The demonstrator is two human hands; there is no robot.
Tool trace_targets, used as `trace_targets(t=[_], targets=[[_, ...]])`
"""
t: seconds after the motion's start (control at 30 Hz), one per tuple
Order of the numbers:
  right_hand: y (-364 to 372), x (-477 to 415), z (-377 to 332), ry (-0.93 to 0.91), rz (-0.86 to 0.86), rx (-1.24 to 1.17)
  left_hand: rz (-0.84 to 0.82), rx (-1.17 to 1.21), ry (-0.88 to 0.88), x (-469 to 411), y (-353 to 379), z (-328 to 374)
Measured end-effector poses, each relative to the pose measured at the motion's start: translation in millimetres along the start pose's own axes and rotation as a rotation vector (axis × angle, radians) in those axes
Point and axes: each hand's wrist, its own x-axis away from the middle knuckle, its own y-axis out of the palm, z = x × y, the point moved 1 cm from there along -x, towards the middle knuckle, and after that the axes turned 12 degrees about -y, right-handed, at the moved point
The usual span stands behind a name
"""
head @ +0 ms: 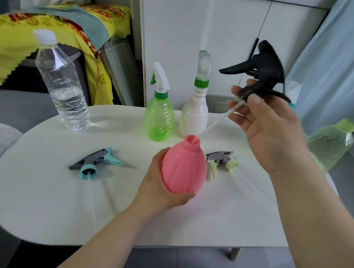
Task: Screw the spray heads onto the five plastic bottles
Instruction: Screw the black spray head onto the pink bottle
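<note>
My left hand [160,186] grips a pink bottle [183,167] with an open neck, tilted above the white table [54,198]. My right hand [266,126] holds a black spray head [264,70] up and to the right of it. The head's clear tube slants down with its tip at the pink bottle's mouth. A teal and grey spray head [93,162] lies on the table to the left. A yellow-green and grey spray head [223,160] lies just right of the pink bottle. Behind stand a green bottle [159,118] and a white bottle [195,113], each with a head on.
A clear capped water bottle [62,87] stands at the table's back left. A pale green bottle [331,146] sits at the right edge, blurred. White cabinets stand behind the table, and a yellow patterned cloth covers furniture at the back left.
</note>
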Motion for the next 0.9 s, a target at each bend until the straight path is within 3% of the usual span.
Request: trace_targets(t=[0.3, 0.57, 0.7, 0.9], targets=[[18.9, 21.7, 45.7, 0.132, -0.356, 0.342, 0.017, -0.016, -0.021, -3.4, 0.5, -3.1], [14.5, 24.8, 46.7, 0.166, -0.439, 0.253, -0.001, -0.013, -0.044, -6.2, 0.2, -4.0], [20.0, 24.3, 47.8, 0.144, -0.415, 0.345, -0.004, -0.007, -0.051, -6.4, 0.1, -4.5], [33.3, 35.0, 57.1, 0.057, -0.205, 0.482, -0.003, 0.006, -0.043, -6.5, 0.2, -4.6]])
